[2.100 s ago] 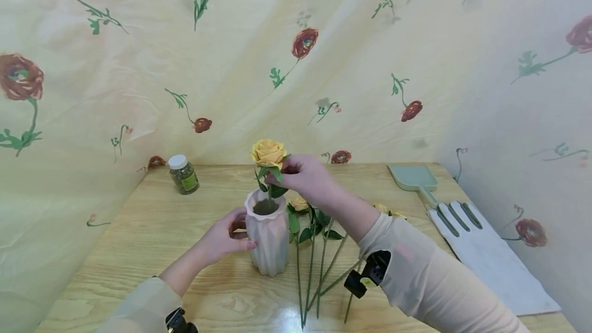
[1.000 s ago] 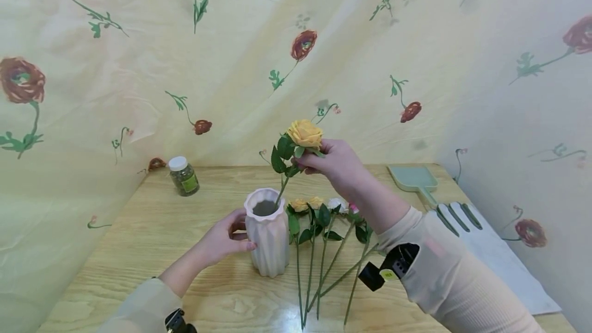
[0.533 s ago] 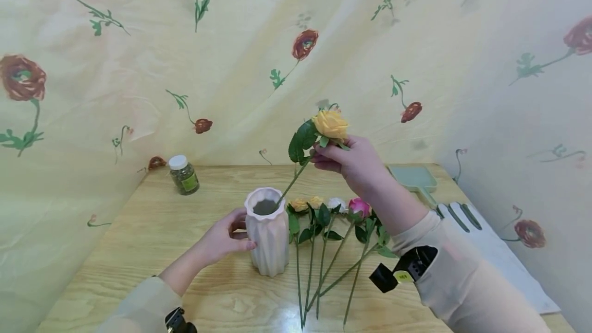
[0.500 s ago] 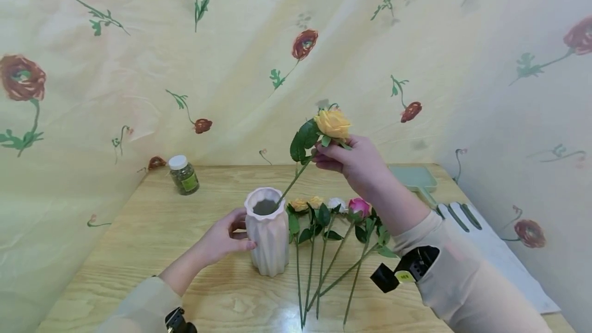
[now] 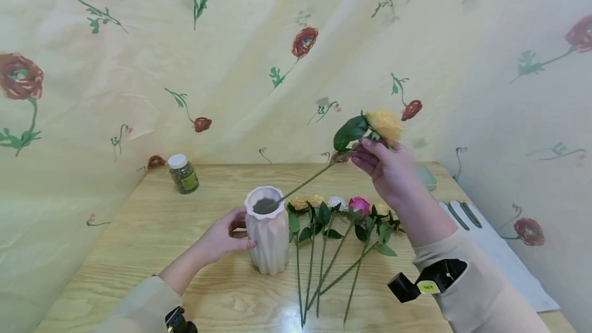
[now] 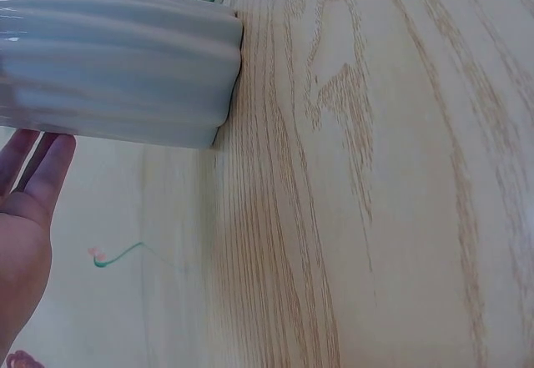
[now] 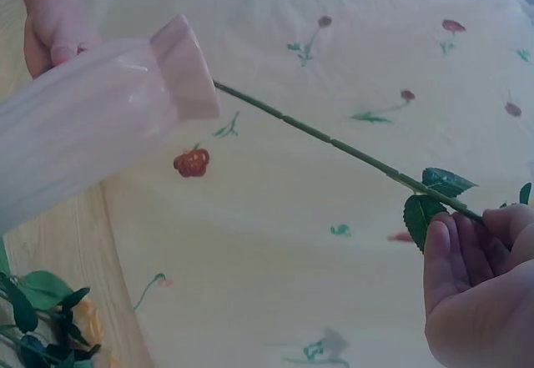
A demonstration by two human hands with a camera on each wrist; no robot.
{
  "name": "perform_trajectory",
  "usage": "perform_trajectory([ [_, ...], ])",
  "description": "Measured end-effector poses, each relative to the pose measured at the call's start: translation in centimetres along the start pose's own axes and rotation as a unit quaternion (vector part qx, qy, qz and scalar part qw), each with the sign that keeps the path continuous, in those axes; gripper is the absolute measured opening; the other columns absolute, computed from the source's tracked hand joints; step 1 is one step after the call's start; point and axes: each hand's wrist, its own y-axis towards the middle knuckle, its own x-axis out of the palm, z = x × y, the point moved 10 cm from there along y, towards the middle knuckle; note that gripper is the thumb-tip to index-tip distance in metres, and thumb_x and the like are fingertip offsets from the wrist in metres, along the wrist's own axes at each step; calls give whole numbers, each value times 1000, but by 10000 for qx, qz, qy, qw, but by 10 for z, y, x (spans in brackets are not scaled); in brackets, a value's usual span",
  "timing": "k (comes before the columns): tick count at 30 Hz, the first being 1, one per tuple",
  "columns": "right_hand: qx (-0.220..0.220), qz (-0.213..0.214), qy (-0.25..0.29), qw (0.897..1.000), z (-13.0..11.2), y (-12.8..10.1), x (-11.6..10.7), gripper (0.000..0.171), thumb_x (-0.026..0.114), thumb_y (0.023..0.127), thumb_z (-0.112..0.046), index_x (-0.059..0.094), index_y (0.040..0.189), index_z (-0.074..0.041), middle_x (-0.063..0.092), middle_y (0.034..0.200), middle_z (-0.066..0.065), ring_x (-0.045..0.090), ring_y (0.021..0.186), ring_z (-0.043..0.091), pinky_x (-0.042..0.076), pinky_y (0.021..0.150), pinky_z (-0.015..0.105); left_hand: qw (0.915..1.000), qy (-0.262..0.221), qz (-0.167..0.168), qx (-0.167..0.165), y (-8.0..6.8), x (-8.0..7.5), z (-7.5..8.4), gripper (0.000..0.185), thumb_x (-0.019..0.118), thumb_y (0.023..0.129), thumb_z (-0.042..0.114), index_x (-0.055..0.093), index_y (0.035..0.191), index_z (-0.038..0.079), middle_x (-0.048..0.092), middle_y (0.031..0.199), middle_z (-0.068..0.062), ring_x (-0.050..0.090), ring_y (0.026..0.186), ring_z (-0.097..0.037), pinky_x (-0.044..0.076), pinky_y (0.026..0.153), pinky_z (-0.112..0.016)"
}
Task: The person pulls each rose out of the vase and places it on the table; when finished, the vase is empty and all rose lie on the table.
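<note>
Flower-printed cloth is hanging behind a wooden table (image 5: 152,230), where the right hand (image 5: 388,168) is pinching a yellow rose (image 5: 384,123) just beneath its bloom, the stem (image 7: 334,141) slanting down from the fingertips (image 7: 455,234) with only its tip lying in the mouth of the pink vase (image 5: 268,230). The left hand (image 5: 222,238) is curling round the vase's side, steadying it. To my eye, a clean draw is calling for pulling along the stem's line. Other roses (image 5: 333,209) are lying beneath the right wrist.

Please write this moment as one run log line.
left hand: holds ribbed pink ceramic vase | right hand: grips yellow artificial rose, stem end in vase
</note>
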Motion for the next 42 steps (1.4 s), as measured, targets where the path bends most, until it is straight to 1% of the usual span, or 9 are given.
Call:
perform_trajectory([
  [5, -5, 291, 401, 9988, -5, -4, -30, 9, 57, 82, -2, 55, 90, 1, 62, 79, 13, 62, 76, 24, 50, 74, 30, 10000, -31, -4, 45, 1, 0, -2, 64, 72, 70, 11, 38, 124, 6, 46, 116, -17, 45, 105, -33, 37, 89, -48],
  [8, -6, 579, 603, 9965, -7, -7, -47, 7, 57, 82, -1, 55, 88, 2, 62, 77, 14, 62, 75, 25, 50, 73, 30, 10000, -61, 1, 58, 4, -2, -10, 65, 72, 70, 11, 38, 125, 8, 46, 116, -16, 46, 105, -32, 39, 89, -46],
  [14, 84, 1190, 458, 9918, -8, -13, -76, 12, 62, 79, -6, 55, 88, -1, 61, 76, 11, 62, 74, 22, 50, 75, 29, 10000, 19, 41, 35, 8, -5, -24, 67, 74, 68, 14, 38, 125, 14, 46, 116, -13, 47, 105, -28, 42, 88, -39],
  [17, 131, 1351, 445, 9897, -8, -16, -87, 13, 62, 79, -6, 55, 89, 0, 61, 76, 11, 61, 74, 22, 49, 75, 29, 10000, 20, 39, 31, 7, -5, -22, 66, 73, 69, 13, 38, 125, 13, 46, 116, -13, 46, 105, -28, 42, 88, -39],
  [23, 152, 1456, 214, 9890, -4, -22, -107, 13, 61, 79, -4, 53, 88, 1, 60, 75, 11, 61, 72, 22, 50, 73, 30, 10000, 14, 9, 8, 0, -3, -6, 64, 72, 70, 11, 38, 124, 7, 47, 114, -15, 46, 104, -31, 41, 88, -44],
  [27, 287, 1579, 6, 9870, 7, -29, -123, 12, 61, 80, -4, 55, 90, 0, 60, 75, 10, 61, 71, 21, 51, 72, 29, 10000, -15, -3, 33, -1, -3, -5, 64, 71, 70, 10, 37, 124, 7, 46, 114, -16, 46, 104, -32, 40, 88, -44],
  [33, 531, 1713, -81, 9838, 26, -42, -146, 10, 59, 81, -5, 55, 89, -1, 61, 77, 9, 61, 73, 19, 50, 72, 27, 10000, 57, 47, 14, 5, -6, -22, 66, 73, 69, 14, 38, 125, 12, 47, 115, -13, 47, 104, -27, 42, 88, -39],
  [36, 616, 1770, -118, 9822, 36, -49, -155, 8, 59, 81, -5, 55, 88, -1, 61, 77, 8, 61, 73, 19, 50, 72, 26, 9999, 92, 58, 37, 7, -6, -24, 66, 74, 68, 16, 39, 124, 13, 47, 115, -12, 47, 104, -26, 43, 87, -36],
  [42, 843, 2032, -375, 9748, 58, -65, -173, 7, 60, 81, -8, 57, 86, -3, 62, 75, 7, 61, 72, 17, 51, 69, 24, 9999, -69, 56, 67, 6, -3, -16, 65, 73, 68, 8, 39, 124, 10, 46, 116, -14, 46, 104, -29, 41, 89, -40],
])
